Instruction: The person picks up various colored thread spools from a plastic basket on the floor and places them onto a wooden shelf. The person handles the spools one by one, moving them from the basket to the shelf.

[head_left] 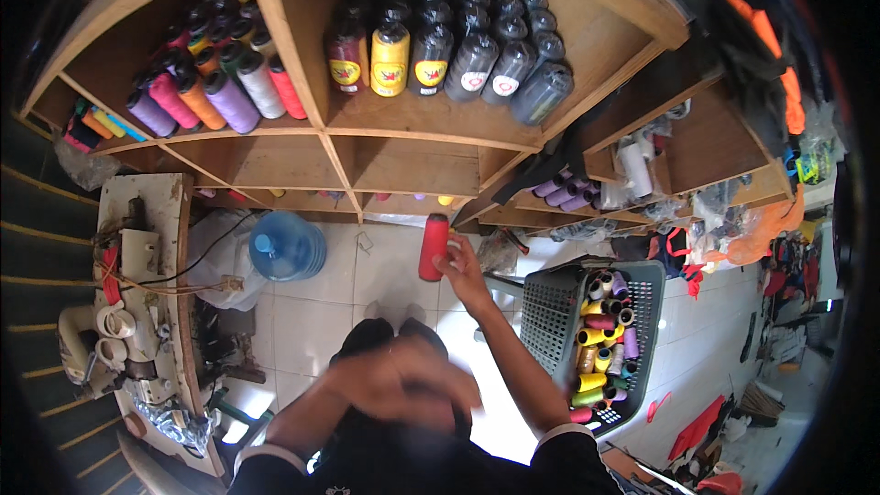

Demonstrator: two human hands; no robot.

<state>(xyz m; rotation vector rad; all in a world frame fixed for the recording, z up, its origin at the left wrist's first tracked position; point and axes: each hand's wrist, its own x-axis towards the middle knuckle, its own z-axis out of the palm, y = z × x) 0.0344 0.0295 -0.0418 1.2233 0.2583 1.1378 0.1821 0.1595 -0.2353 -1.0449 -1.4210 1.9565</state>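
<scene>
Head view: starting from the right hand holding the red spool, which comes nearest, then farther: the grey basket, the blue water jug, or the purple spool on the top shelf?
From the right hand:
1. Grey basket, just to its right.
2. Blue water jug, on the floor to its left.
3. Purple spool, up on the top-left shelf.

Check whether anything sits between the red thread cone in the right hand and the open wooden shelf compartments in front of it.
Nothing visible does. The right hand holds the red thread cone just before the shelf, with only white floor tiles behind it. The blurred left hand is lower, out of the way.
</scene>
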